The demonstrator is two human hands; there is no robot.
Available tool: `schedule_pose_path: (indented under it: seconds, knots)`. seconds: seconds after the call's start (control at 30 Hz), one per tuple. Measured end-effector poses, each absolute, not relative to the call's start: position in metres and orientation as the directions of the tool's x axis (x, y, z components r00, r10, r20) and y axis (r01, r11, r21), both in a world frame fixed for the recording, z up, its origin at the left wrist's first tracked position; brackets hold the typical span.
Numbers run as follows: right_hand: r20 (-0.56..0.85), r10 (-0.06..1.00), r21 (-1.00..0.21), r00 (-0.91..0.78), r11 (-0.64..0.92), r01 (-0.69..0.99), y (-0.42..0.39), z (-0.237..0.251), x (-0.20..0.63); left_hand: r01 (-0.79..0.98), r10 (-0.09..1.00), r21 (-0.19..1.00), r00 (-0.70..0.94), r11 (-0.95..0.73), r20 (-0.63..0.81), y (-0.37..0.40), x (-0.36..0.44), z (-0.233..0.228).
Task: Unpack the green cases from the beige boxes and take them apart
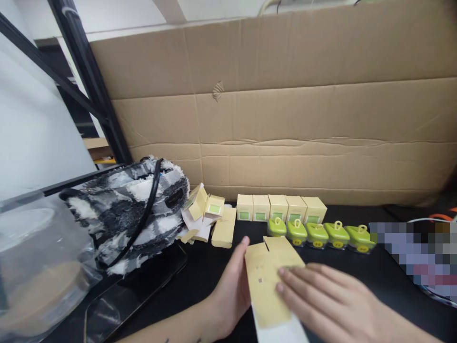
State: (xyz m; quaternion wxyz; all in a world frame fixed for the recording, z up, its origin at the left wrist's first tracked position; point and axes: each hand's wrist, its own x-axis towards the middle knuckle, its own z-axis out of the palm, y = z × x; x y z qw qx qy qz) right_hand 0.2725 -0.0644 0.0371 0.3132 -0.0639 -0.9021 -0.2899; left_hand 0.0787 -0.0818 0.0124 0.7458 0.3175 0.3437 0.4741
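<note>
Head camera: a person's left hand (228, 290) cups the left edge of a flat, pale yellow folded cardboard carton blank (271, 281), thumb raised along its side, while the right hand (321, 300) lies across it with fingers (293, 278) stretched and pressed flat on the card. The blank rests on the black tabletop (374, 276) between the two hands, its notched end pointing away from the person.

Just beyond the fingertips stands a row of five lime-green lidded plastic jars (317, 234) with loop handles, and behind them a row of five small cream cardboard boxes (282, 208) with green labels. Beyond the left hand lies a loose heap of opened cream cartons (209, 216), next to a black-and-white fuzzy fabric bag (135, 214). A brown corrugated cardboard wall (285, 119) backs everything.

The jars sit close; a forward sweep of the blank could likely topple the nearest one, and flat pressure may crease the thin card.

The blank's near end runs off the bottom edge, its print is unreadable, and a patch to the right of the right hand is obscured.
</note>
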Motion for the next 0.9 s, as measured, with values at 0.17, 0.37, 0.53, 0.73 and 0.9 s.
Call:
schedule_pose_path:
  seconds: [0.17,0.37,0.53,0.73,0.9]
  knots:
    - [0.685,-0.015,0.447,-0.728,0.798,0.404,-0.013,0.083,0.243,-0.465,0.918,0.834,0.38,0.298,-0.116,-0.073,0.079,-0.006]
    - [0.588,0.134,0.405,-0.798,0.805,0.434,0.038,0.087,0.155,-0.339,0.876,0.888,0.464,0.312,-0.13,-0.076,0.079,-0.009]
    - [0.562,0.218,0.27,-0.798,0.864,0.426,0.044,0.069,0.129,-0.287,0.869,0.908,0.474,0.306,-0.143,-0.077,0.08,-0.006]
    - [0.528,0.321,0.07,-0.786,0.906,0.417,0.031,0.073,0.15,-0.261,0.879,0.919,0.452,0.297,-0.155,-0.078,0.081,-0.003]
    - [0.447,0.544,-0.074,-0.711,0.814,0.576,0.057,0.098,0.216,-0.232,0.879,0.928,0.448,0.29,-0.163,-0.077,0.082,-0.001]
